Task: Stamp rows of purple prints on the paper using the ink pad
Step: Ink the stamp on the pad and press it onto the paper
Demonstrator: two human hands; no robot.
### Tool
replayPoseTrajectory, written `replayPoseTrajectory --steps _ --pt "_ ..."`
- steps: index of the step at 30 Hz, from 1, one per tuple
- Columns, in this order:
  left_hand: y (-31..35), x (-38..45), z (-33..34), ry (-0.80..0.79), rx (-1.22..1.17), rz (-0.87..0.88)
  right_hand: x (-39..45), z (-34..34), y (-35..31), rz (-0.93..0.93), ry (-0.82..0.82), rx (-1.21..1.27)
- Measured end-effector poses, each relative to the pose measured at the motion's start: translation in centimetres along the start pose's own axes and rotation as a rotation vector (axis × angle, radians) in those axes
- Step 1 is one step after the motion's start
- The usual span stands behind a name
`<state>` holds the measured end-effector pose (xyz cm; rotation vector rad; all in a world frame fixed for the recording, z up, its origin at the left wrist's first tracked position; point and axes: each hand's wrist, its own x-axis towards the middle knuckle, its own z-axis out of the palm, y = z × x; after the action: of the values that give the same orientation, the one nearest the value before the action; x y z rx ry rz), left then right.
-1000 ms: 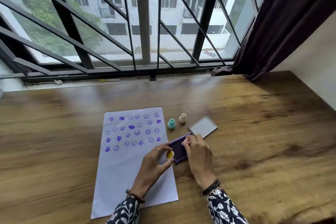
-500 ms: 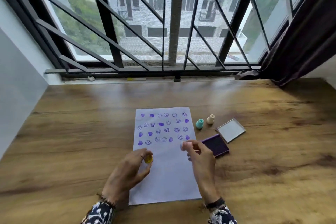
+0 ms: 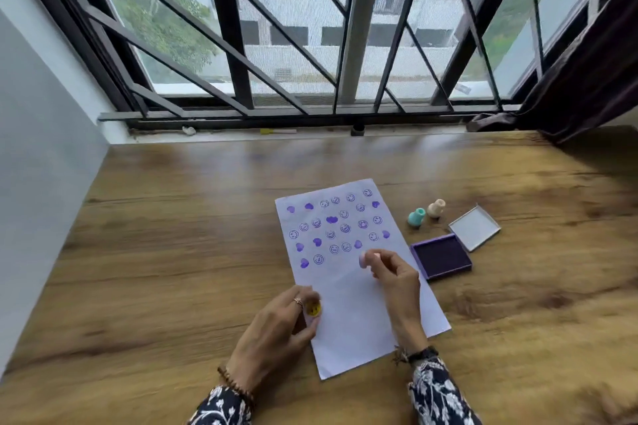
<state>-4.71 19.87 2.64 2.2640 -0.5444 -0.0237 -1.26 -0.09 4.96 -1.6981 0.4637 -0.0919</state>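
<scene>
Pink stamp (image 3: 363, 259) pinched in the right hand (image 3: 395, 278), over the paper (image 3: 355, 300) just below the printed rows.
Likely light, stiff, small: fingertip grip suits. Left hand (image 3: 276, 331) pinches a yellow stamp (image 3: 313, 309); ink pad (image 3: 442, 257) lies open beside the sheet.

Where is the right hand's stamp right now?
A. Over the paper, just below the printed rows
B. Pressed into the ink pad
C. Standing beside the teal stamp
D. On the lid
A: the right hand holds the pink stamp over the paper, left of the open ink pad.
</scene>
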Motion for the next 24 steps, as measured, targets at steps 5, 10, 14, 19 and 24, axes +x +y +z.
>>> replayPoseTrajectory --steps 5,10,14,19,24 --pt "-1.0 -0.6 -0.4 -0.014 -0.025 0.062 -2.3 2.5 -1.8 -0.121 -0.103 -0.426" --pt "-1.9 -0.6 -0.9 -0.036 -0.108 0.077 -4.1 5.3 -6.6 -0.419 -0.037 -0.71" --pt "-2.2 -0.6 -1.1 -0.012 -0.123 0.077 -4.1 6.9 -7.4 -0.627 0.069 -0.682" --pt "-2.0 -0.3 -1.3 -0.017 -0.146 0.098 -3.4 7.7 -1.9 -0.368 -0.143 -0.697" --pt "-2.3 -0.4 -1.2 -0.021 -0.156 0.084 -3.0 8.1 -0.2 -0.442 -0.128 -0.743"
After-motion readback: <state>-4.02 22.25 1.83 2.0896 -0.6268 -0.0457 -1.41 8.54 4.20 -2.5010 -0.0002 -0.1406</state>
